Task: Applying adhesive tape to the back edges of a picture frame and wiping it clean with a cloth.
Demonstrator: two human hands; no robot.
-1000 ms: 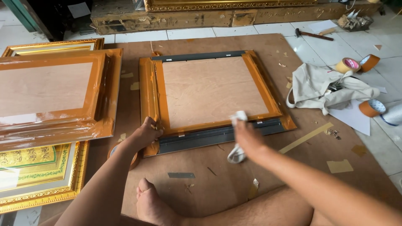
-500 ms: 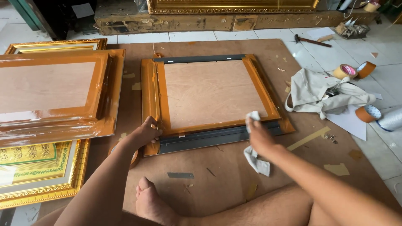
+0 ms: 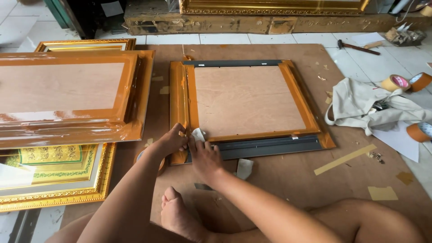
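So the person sat on a white tiled floor with a brown board spread over it. A taped-up frame lay face down mid-board. Left hand pinched the frame's near-left corner, right hand pressed a white cloth there, fingers together. Tape rolls and a hammer sat off right.

The right hand has swept its white cloth leftward along the near edge of the face-down frame, from the frame's right part to its near-left corner. It now lies just beside the left hand, the cloth's loose end trailing in front of the frame.
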